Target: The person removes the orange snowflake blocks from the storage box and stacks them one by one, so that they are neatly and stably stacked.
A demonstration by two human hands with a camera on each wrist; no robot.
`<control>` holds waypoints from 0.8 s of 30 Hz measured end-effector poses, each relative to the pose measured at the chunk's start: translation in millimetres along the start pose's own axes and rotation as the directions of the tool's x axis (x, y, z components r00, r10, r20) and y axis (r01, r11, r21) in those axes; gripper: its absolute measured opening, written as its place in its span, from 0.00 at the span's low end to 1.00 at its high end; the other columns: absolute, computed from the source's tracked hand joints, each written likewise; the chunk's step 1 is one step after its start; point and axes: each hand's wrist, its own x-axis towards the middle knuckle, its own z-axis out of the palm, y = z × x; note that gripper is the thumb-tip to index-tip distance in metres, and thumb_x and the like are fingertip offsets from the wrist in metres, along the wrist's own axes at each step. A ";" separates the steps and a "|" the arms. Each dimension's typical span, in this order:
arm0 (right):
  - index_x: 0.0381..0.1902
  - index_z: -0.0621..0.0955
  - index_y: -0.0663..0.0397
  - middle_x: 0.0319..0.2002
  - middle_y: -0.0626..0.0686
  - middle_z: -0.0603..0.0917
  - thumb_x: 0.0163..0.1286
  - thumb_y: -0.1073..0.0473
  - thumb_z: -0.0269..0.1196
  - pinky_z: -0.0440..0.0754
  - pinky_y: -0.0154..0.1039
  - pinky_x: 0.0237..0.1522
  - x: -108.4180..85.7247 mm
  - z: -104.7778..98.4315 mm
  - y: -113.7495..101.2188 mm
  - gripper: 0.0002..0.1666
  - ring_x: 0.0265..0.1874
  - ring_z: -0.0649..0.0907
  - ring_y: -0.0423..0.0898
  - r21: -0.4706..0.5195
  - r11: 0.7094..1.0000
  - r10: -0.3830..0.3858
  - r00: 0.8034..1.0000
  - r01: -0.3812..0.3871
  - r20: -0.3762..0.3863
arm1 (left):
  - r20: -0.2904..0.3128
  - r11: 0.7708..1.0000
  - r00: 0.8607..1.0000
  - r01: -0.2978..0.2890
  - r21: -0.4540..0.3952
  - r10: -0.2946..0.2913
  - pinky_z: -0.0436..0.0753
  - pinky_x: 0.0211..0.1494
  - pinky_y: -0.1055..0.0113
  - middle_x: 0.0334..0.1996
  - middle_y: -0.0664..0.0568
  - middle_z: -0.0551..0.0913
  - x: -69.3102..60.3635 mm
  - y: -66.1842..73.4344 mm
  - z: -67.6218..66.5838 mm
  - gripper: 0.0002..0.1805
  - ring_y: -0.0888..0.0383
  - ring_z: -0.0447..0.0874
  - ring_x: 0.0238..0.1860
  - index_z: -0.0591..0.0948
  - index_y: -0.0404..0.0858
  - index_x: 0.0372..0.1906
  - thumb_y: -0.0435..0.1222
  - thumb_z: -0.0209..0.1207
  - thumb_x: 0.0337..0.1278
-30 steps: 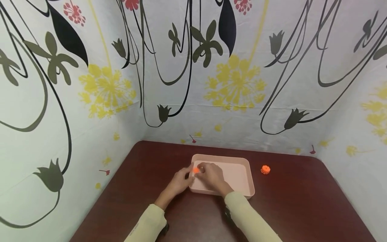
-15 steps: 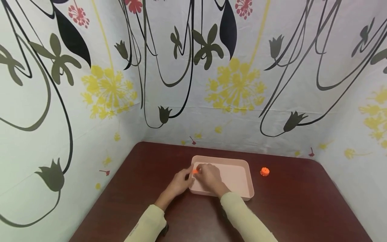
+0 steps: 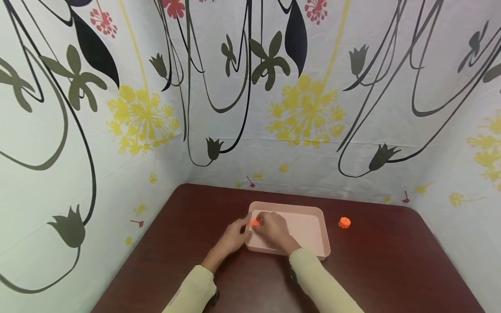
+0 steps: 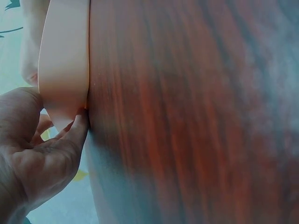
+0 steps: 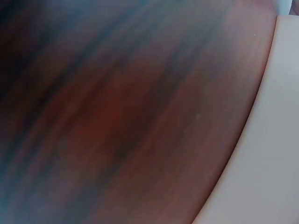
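A shallow pale pink rectangular tray [image 3: 309, 232] lies on the table. My left hand [image 3: 234, 235] grips its left end; in the left wrist view the fingers of the left hand [image 4: 46, 154] curl at the outer wall of the tray [image 4: 65, 51]. Inside that end, my right hand [image 3: 275, 227] pinches a small bright orange piece [image 3: 255, 223], mostly covered by the fingers. Right of the tray sits another small orange piece [image 3: 344, 222], round with a scalloped edge. In the right wrist view the hand is out of sight, and only the tray wall [image 5: 266, 154] and tabletop show.
The dark reddish-brown table [image 3: 375, 269] has rounded far corners. A pale cloth [image 3: 250, 117] printed with flowers and stems hangs around its back and sides.
My right fingers have shifted slightly around the orange piece, which looks flatter and less exposed than a second ago. The left hand keeps its grip on the tray's end.
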 end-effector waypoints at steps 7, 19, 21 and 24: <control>0.44 0.89 0.50 0.22 0.42 0.80 0.63 0.48 0.76 0.76 0.40 0.32 -4.2 -4.9 4.7 0.16 0.25 0.76 0.42 0.022 1.000 0.000 1.000 0.000 -0.015 | 0.013 1.000 1.000 0.016 -0.027 -0.016 0.75 0.76 0.43 0.73 0.33 0.76 -1.9 2.9 0.7 0.35 0.41 0.75 0.74 0.67 0.36 0.80 0.36 0.62 0.72; 0.48 0.88 0.48 0.16 0.39 0.75 0.62 0.44 0.75 0.71 0.34 0.24 -34.0 -41.9 2.8 0.21 0.18 0.71 0.36 -0.059 0.995 -0.086 0.996 0.085 -0.007 | 0.011 1.000 1.000 0.015 -0.027 -0.015 0.78 0.72 0.43 0.72 0.33 0.76 -6.0 -0.3 -2.7 0.36 0.41 0.76 0.73 0.66 0.36 0.81 0.33 0.62 0.72; 0.49 0.88 0.47 0.16 0.38 0.74 0.63 0.44 0.75 0.69 0.33 0.23 -40.3 -51.5 6.2 0.21 0.17 0.71 0.35 -0.062 0.995 -0.082 0.996 0.081 -0.022 | 0.009 1.000 1.000 0.001 -0.031 -0.001 0.79 0.71 0.44 0.71 0.33 0.77 -4.6 -0.1 -2.0 0.36 0.42 0.76 0.72 0.66 0.36 0.81 0.33 0.62 0.71; 0.49 0.87 0.46 0.16 0.38 0.73 0.63 0.45 0.76 0.69 0.33 0.22 -50.0 -64.7 12.9 0.20 0.16 0.71 0.35 -0.044 0.996 -0.081 0.996 0.079 -0.048 | 0.013 0.999 1.000 -0.024 -0.026 0.024 0.79 0.70 0.44 0.71 0.33 0.78 -2.7 0.2 0.3 0.36 0.41 0.76 0.72 0.66 0.36 0.81 0.33 0.62 0.71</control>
